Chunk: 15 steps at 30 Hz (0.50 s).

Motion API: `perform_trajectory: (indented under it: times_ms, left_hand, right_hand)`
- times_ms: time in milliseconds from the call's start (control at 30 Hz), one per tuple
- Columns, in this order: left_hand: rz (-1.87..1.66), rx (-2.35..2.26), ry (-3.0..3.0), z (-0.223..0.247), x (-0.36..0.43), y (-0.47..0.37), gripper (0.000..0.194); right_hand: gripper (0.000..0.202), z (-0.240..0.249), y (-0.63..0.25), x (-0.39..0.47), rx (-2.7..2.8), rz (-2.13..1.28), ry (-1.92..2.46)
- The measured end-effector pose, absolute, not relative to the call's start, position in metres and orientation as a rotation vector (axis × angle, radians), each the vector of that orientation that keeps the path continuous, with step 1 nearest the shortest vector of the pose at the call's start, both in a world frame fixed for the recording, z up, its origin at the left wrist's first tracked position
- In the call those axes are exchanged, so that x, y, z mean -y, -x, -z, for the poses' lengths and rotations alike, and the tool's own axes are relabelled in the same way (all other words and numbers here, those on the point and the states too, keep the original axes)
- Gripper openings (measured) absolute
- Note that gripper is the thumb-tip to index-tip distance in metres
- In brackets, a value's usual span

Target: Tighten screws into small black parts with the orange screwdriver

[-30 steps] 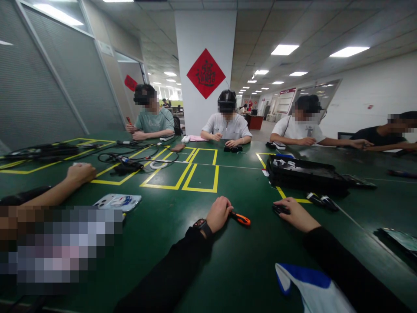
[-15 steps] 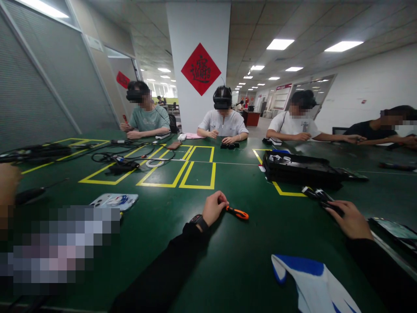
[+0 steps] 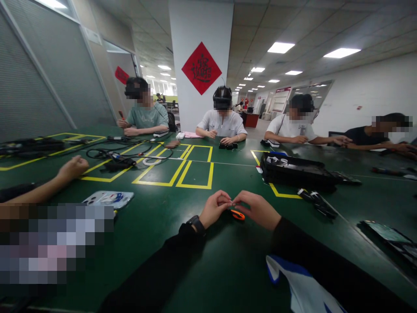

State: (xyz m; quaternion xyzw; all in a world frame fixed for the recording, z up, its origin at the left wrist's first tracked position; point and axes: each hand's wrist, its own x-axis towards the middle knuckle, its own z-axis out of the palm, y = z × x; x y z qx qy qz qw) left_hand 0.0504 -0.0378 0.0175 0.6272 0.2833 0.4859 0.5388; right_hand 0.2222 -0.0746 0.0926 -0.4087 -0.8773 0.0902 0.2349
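Observation:
My left hand [image 3: 216,209] rests low over the green table [image 3: 195,261], thumb and fingers pinched together. From the other side my right hand [image 3: 259,209] meets it, fingertips closed against the left ones. Whatever lies between the fingertips is too small to make out. A tool with an orange and black handle [image 3: 238,215], like a screwdriver, lies just below the joined fingertips, partly hidden by the hands. Under my right sleeve a white and blue glove [image 3: 306,282] is partly covered. Beyond my right hand lies a bundle of black parts [image 3: 317,204].
A long black tray [image 3: 296,171] with small pieces stands behind on the right. Cables [image 3: 120,158] lie at left, near a phone [image 3: 110,198]. A co-worker's fist [image 3: 74,166] reaches in from the left. Several people sit opposite. A flat device [image 3: 387,232] lies far right.
My right hand has left the black bundle and moved left to meet my left hand's fingertips. My left hand has barely moved. The co-worker's hand at left has reached further in.

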Motion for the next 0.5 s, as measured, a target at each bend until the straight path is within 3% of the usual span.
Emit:
perform_trajectory:
  times_ms: [333,500]
  left_hand:
    - [-1.181,-0.655,-1.427,-0.018,0.035,-0.05,0.029]
    - [-1.2,-0.783,-1.749,-0.016,0.039,-0.051,0.028]
  right_hand:
    - [0.017,-0.077,-0.208,0.054,2.189,-0.474,1.084]
    - [0.018,-0.074,-0.231,0.056,2.189,-0.362,1.163]
